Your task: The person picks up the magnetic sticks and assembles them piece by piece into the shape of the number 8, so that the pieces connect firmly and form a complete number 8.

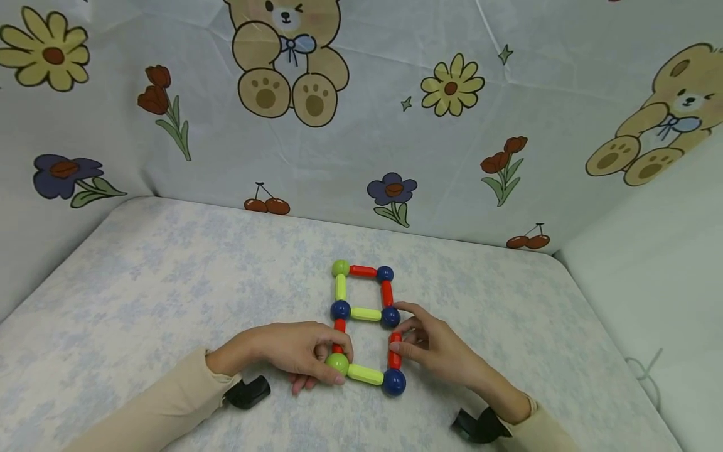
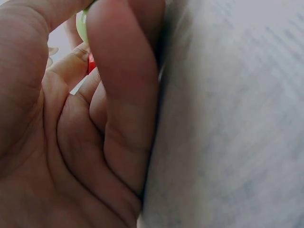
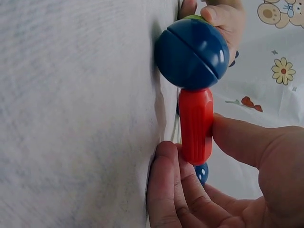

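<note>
On the table lies a flat ladder-like figure of magnetic balls and rods, two squares sharing a yellow-green rod [image 1: 366, 314]. My left hand [image 1: 307, 353] holds the near-left green ball [image 1: 337, 363], its fingers by a red rod [image 1: 339, 325]. My right hand [image 1: 437, 345] pinches another red rod [image 3: 195, 126] between thumb and fingers. One end of that rod meets the near-right blue ball [image 3: 192, 54]; its far end stands close to the middle-right blue ball [image 1: 390, 317], which my index fingertip touches. In the left wrist view, fingers hide most of the green ball [image 2: 82, 27].
The far square has a green ball [image 1: 341, 269] and a blue ball [image 1: 385, 274] at its back corners. Pale patterned cloth covers the table [image 1: 198, 270]. A printed curtain [image 1: 384, 138] hangs behind its back edge. Black wrist straps [image 1: 248, 393] sit under both wrists.
</note>
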`<move>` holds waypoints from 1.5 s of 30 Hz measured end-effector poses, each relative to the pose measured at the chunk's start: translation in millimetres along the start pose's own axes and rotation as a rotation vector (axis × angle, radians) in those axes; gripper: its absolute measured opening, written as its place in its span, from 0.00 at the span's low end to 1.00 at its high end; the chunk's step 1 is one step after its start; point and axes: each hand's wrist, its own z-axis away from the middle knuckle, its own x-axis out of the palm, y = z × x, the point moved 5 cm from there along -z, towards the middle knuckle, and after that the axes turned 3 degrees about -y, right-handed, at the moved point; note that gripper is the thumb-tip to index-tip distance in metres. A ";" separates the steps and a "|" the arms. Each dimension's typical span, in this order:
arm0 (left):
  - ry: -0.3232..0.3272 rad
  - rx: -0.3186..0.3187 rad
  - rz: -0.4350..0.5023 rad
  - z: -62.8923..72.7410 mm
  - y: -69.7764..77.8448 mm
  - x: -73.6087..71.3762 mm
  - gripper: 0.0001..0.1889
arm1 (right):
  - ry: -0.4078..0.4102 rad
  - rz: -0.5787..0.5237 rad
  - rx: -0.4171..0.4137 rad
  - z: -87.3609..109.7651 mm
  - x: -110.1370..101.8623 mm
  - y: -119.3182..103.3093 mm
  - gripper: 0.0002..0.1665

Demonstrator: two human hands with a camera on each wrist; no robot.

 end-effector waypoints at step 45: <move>0.534 0.104 -0.361 9.9 7.3 -43.9 0.25 | 0.023 -0.087 -0.101 0.8 7.7 -5.9 0.34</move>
